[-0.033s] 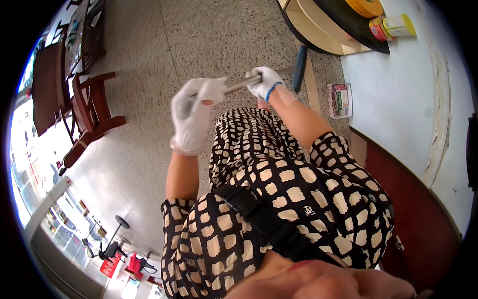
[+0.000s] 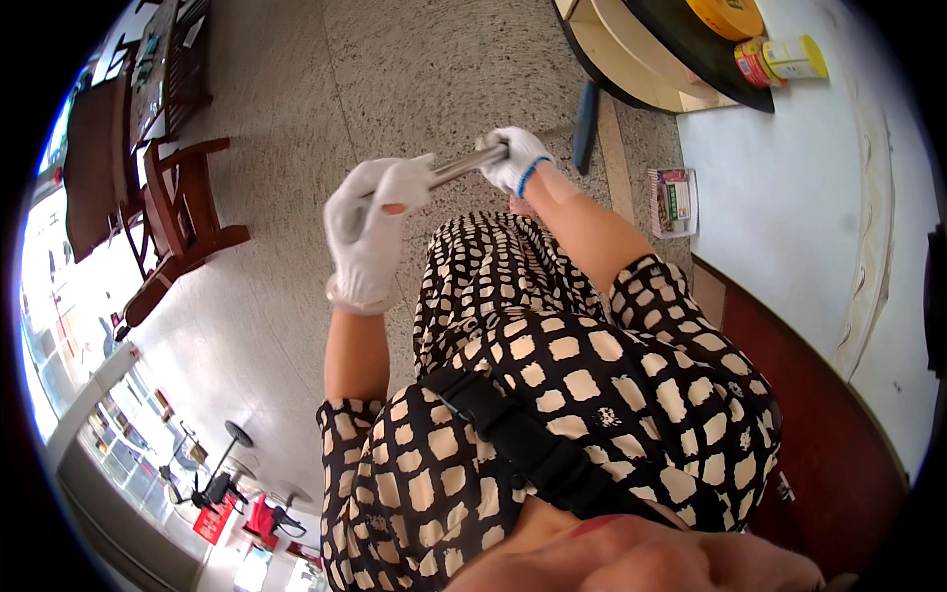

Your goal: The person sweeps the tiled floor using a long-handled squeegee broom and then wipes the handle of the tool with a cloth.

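Note:
Both my hands wear white knitted gloves and grip a silvery metal pole (image 2: 462,167). My left hand (image 2: 367,222) is closed round its upper end; a grey part shows by the palm, and skin shows through a gap in the glove. Farther along the pole, my right hand (image 2: 515,162), its glove cuffed in blue, is wrapped round it too. Beyond the right hand, a thin dark length runs toward a dark blue bar (image 2: 587,128) low near the floor. It looks like the head of this long-handled floor tool, though its exact kind is unclear.
Brown wooden chairs (image 2: 187,207) stand at the left. At the upper right is a curved shelf unit (image 2: 631,49) bearing a yellow-lidded canister (image 2: 794,59). A small printed box (image 2: 674,202) sits against the white wall (image 2: 779,197). Speckled floor (image 2: 424,69) lies ahead.
Both hands and the pole have shifted slightly to the left. The blue bar has moved a little left and farther away with them.

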Action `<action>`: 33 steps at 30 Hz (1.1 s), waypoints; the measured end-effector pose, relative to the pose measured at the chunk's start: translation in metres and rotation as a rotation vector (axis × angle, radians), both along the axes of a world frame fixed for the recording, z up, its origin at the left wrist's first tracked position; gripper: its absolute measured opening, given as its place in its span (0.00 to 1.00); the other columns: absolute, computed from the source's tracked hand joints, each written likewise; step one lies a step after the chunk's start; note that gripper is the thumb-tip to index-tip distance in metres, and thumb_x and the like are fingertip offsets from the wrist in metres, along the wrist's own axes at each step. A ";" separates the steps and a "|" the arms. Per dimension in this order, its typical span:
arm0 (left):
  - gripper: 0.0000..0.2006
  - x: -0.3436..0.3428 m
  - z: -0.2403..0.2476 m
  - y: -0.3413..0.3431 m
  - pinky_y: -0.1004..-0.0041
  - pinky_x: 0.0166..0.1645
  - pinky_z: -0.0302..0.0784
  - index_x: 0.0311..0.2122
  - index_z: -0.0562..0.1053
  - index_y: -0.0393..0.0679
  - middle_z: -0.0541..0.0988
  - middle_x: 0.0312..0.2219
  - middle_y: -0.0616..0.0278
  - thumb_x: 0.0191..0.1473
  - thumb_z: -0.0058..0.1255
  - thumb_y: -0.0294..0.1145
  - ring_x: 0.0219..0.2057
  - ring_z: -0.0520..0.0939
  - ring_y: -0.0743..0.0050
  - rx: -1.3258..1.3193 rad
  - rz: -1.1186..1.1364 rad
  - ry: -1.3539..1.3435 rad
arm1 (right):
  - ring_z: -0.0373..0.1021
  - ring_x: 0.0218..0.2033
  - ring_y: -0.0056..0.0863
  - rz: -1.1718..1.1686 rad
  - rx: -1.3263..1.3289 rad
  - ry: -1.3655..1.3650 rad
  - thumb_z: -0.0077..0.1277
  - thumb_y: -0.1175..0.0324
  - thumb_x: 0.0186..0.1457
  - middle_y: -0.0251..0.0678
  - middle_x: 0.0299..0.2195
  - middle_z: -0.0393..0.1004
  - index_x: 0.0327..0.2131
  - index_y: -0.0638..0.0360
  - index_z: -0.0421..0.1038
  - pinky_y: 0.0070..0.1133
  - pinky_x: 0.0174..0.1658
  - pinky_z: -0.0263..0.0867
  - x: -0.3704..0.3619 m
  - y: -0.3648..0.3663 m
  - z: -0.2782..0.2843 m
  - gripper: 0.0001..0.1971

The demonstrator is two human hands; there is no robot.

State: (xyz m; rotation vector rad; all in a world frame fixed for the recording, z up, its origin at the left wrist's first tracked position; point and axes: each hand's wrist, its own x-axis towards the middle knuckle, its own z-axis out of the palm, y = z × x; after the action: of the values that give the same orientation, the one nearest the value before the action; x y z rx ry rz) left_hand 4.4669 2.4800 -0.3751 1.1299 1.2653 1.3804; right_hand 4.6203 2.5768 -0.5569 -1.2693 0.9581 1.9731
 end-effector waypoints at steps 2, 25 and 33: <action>0.04 0.003 0.006 0.002 0.74 0.37 0.77 0.29 0.75 0.40 0.80 0.28 0.61 0.53 0.52 0.28 0.22 0.74 0.82 0.047 0.045 0.019 | 0.62 0.16 0.16 0.207 0.076 0.018 0.39 0.75 0.59 0.37 0.21 0.66 0.20 0.63 0.57 0.20 0.28 0.75 -0.019 0.023 0.003 0.13; 0.06 -0.014 0.011 -0.068 0.64 0.49 0.74 0.31 0.68 0.40 0.73 0.25 0.64 0.58 0.48 0.30 0.25 0.72 0.79 -0.017 0.292 -0.304 | 0.70 0.26 0.27 0.459 0.139 -0.004 0.42 0.74 0.56 0.39 0.28 0.68 0.22 0.63 0.61 0.25 0.28 0.73 -0.005 -0.070 0.005 0.09; 0.09 -0.072 0.025 -0.062 0.61 0.42 0.79 0.24 0.67 0.42 0.71 0.17 0.65 0.56 0.45 0.24 0.22 0.76 0.76 0.016 0.213 -0.087 | 0.63 0.16 0.20 0.476 0.024 0.066 0.42 0.80 0.49 0.37 0.22 0.68 0.20 0.59 0.59 0.16 0.20 0.68 -0.091 -0.065 0.001 0.07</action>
State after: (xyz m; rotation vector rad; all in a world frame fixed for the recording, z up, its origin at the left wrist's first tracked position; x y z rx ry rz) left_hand 4.3947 2.4179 -0.3501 0.9560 1.3428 1.5816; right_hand 4.5296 2.5116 -0.5556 -1.5331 0.7016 2.3881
